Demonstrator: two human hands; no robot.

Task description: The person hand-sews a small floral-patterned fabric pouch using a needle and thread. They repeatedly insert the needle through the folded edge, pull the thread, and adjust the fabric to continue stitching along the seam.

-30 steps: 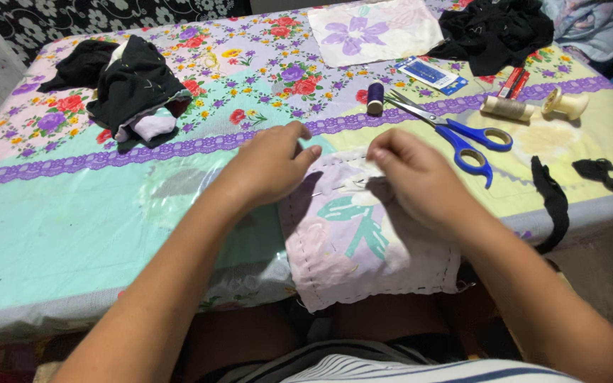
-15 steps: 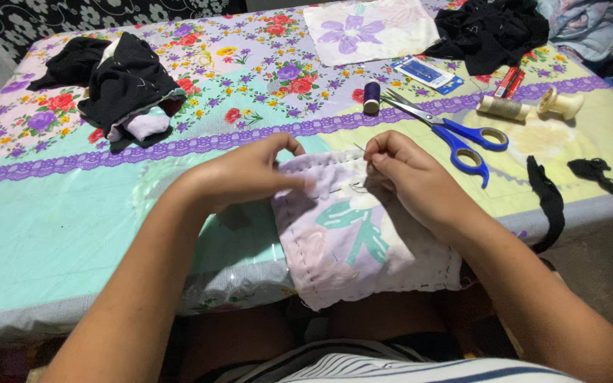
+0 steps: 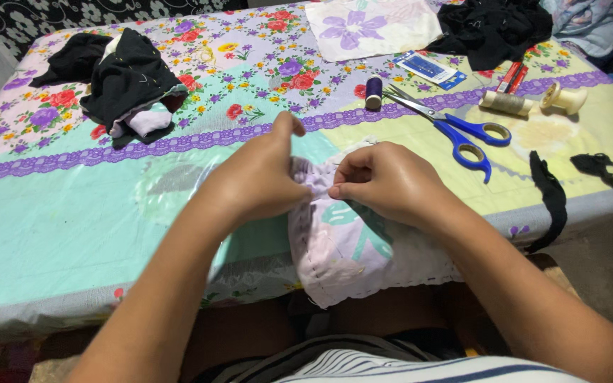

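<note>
Left hand: the left hand point(image 3: 260, 177) has a closed grip on the top edge of the pale lilac cloth point(image 3: 352, 245), fingers curled, forefinger pointing up. A second ago it lay flatter and more open on the fabric; now it is bunched tight.
Right hand: the right hand point(image 3: 384, 181) pinches the same edge, grip closed on the cloth, thumb and fingertips pressed together just beside the left hand. Earlier the two hands were a little apart; now they nearly touch.
Cloth: it lies at the near edge of the table point(image 3: 58, 234), its lower part hanging over the rim toward the person's lap. The upper edge is now gathered and lifted between the hands, where before it lay spread.
Scissors: blue-handled scissors point(image 3: 455, 128) lie beyond the right hand, unmoved.
Thread: a dark spool point(image 3: 373, 91) stands near the scissor tips; two pale spools point(image 3: 533, 101) lie further right.
Black garment: a black garment point(image 3: 125, 81) is heaped at far left, unchanged.
</note>
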